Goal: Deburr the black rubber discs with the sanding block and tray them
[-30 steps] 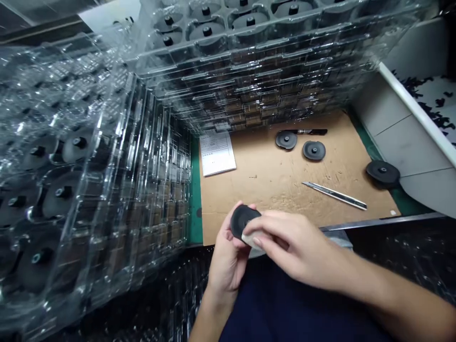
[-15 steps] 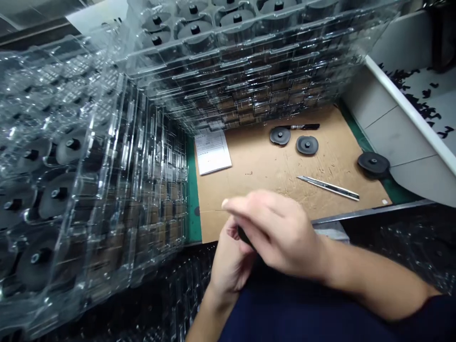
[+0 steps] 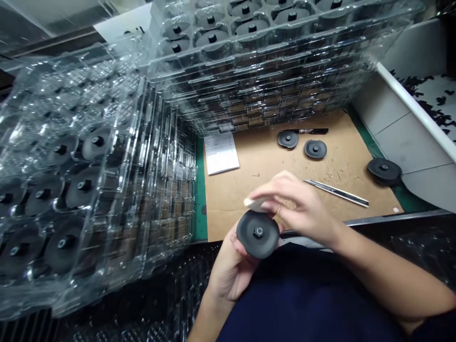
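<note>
My left hand (image 3: 231, 271) cradles a round black rubber disc (image 3: 258, 233) from below, its fingers hidden behind it. A small metal nut sits at the disc's centre, facing up toward me. My right hand (image 3: 295, 204) hovers just beyond the disc, pinching a small white pad (image 3: 252, 203) between its fingertips. The pad sits near the disc's far edge, and I cannot tell whether they touch. Most of the pad is hidden by my fingers.
Stacked clear plastic trays (image 3: 107, 190) holding black discs wall off the left and back. On the cardboard sheet (image 3: 342, 185) lie two discs (image 3: 288, 138), a marker (image 3: 313, 131), a utility knife (image 3: 337, 193) and a paper sheet (image 3: 221, 153). Another disc (image 3: 384, 171) rests at right.
The disc has turned so its nut faces me, no longer hidden behind my right hand. My right hand has moved up and away from the disc's face, with the white pad in its fingertips.
</note>
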Demonstrator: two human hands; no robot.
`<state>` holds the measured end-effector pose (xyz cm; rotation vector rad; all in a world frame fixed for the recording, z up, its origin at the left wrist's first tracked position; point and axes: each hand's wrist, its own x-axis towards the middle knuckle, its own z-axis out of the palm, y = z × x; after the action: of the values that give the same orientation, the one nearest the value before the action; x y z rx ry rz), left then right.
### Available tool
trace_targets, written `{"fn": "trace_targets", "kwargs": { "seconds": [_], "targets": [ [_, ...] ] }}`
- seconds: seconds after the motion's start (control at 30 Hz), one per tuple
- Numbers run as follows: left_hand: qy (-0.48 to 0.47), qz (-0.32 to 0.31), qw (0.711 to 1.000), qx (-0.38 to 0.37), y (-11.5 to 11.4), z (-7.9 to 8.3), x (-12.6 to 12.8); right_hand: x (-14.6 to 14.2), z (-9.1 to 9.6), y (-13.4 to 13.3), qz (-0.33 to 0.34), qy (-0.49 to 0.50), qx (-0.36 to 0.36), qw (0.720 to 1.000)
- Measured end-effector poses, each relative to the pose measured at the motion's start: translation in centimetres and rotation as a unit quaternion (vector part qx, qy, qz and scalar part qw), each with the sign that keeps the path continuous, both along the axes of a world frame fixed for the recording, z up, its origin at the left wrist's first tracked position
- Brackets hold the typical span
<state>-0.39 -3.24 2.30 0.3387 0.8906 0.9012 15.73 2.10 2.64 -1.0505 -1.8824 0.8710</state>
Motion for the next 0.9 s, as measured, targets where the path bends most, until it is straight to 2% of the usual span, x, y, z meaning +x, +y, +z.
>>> {"fn": "trace_targets", "kwargs": {
  "seconds": [0.07, 0.13, 0.23, 0.33, 0.5, 0.63, 0.77, 0.83, 0.9],
  "targets": [
    [-0.041, -0.011, 0.999, -0.011, -0.2, 0.1, -0.6, 0.7, -2.5, 0.1, -0.043, -0.008, -0.142, 0.989],
    [-0.074, -0.012, 0.997, -0.020, -0.3, -0.2, -1.2, 1.5, -5.3, -0.6, -0.082, -0.049, -0.204, 0.974],
    [-0.092, -0.015, 0.995, -0.017, -0.2, -1.0, -1.5, 2.2, -8.8, -2.5, -0.126, -0.097, -0.201, 0.967],
    [-0.077, -0.016, 0.997, -0.006, 0.2, -1.6, -1.5, 2.1, -10.4, -4.2, -0.130, -0.110, -0.190, 0.967],
    [-0.055, -0.012, 0.998, 0.013, 0.7, -1.7, -1.0, 1.3, -9.7, -5.1, -0.151, -0.091, -0.198, 0.964],
    [-0.035, 0.007, 0.999, 0.017, 0.5, -1.8, -0.6, 1.2, -8.5, -5.6, -0.160, -0.007, -0.226, 0.961],
    [-0.030, 0.026, 0.999, 0.019, 0.5, -2.0, -0.5, 1.7, -7.7, -5.4, -0.184, 0.076, -0.274, 0.941],
    [-0.030, 0.029, 0.999, 0.019, 0.5, -2.1, -0.3, 1.7, -6.4, -4.7, -0.191, 0.109, -0.285, 0.933],
    [-0.024, 0.031, 0.999, 0.022, 0.5, -2.2, -0.1, 1.2, -4.4, -3.9, -0.187, 0.133, -0.265, 0.937]
  ]
}}
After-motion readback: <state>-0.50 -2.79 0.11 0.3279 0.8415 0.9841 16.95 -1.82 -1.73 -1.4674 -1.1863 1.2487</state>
